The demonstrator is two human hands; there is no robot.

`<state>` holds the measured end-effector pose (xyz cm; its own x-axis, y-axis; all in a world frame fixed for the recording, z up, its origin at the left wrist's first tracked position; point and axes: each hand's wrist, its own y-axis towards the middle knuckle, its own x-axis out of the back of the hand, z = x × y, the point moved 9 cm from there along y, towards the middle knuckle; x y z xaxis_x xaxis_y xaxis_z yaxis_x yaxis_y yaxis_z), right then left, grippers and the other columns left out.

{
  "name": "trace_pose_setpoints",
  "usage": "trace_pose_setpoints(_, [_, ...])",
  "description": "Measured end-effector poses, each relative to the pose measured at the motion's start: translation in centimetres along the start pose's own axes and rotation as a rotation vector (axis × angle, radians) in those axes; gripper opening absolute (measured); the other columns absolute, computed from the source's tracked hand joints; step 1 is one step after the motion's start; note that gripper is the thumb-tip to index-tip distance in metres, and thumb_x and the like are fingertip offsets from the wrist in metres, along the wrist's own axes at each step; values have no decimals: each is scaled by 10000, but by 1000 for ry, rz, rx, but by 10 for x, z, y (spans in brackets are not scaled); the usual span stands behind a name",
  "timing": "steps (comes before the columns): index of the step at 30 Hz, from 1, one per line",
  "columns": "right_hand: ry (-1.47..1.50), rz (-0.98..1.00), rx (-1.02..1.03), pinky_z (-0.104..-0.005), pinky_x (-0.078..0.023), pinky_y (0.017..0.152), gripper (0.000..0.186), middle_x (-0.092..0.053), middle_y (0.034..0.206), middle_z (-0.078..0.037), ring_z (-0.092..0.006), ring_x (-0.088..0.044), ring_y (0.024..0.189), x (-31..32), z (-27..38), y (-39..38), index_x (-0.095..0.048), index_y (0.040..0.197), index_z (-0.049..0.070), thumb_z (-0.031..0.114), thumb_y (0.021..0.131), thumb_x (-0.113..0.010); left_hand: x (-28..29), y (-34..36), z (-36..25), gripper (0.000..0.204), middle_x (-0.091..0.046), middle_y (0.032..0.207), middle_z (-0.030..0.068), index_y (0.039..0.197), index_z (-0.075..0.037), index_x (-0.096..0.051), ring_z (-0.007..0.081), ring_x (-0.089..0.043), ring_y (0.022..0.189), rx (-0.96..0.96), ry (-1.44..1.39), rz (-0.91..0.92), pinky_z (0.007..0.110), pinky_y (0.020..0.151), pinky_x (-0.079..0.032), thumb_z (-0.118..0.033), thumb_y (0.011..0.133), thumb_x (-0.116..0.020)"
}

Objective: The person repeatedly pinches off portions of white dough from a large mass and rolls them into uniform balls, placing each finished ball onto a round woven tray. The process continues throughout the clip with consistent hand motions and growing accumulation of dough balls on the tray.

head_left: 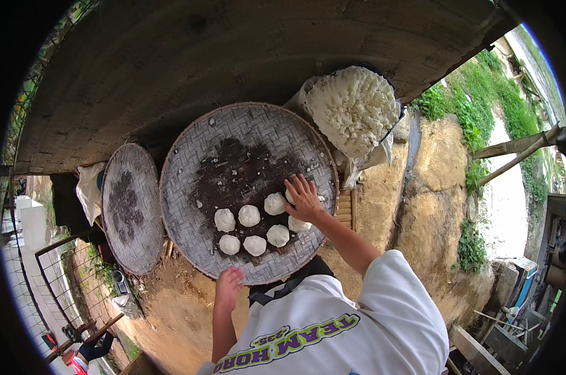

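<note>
A large round woven tray lies in front of me, dark and stained in its middle and dotted with white crumbs. Several white, dough-like balls sit in two rows on its near half. My right hand is laid over the right end of the far row, fingers stretched out, and partly hides balls there. I cannot tell how firmly it presses them. By the tray's near left rim is my left hand, its fingers extended and nothing visible in it.
Beyond the tray at the right stands a sack heaped with a crumbly white mass. A smaller woven tray leans on the left. A dark wall rises behind. A person shows at the lower left.
</note>
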<state>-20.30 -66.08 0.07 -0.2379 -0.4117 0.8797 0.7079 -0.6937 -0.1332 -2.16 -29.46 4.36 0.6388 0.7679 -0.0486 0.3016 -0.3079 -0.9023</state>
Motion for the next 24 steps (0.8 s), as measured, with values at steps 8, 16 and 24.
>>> trace_pose_setpoints(8, [57,-587,-192,-525,-348,1182,656,-400,1565,-270,-449,-366,1461,187,-124,46,-453,1496,22,274,918,-634,-12,-2,-4,510,-629,1319,118,1377,-65,-488,254,-637,1176,-45,156,9,406,944,-476,-410,1008,-559])
trace_pose_setpoints(16, [-252,-484,-562,-480,-494,1045,559,-572,1363,-239,-413,-554,1282,221,-286,89,-526,1380,-52,225,904,-628,1,2,11,494,-657,1274,104,1360,-96,-517,263,-652,1146,5,185,-82,408,916,-488,-418,989,-575])
trace_pose_setpoints(24, [-230,-338,-529,-461,-553,968,811,-592,1328,-202,-388,-572,1235,212,-269,83,-471,1430,-24,400,811,-780,-20,8,18,469,-663,1260,116,1329,-93,-529,262,-665,1126,-3,209,-15,411,891,-507,-414,990,-575])
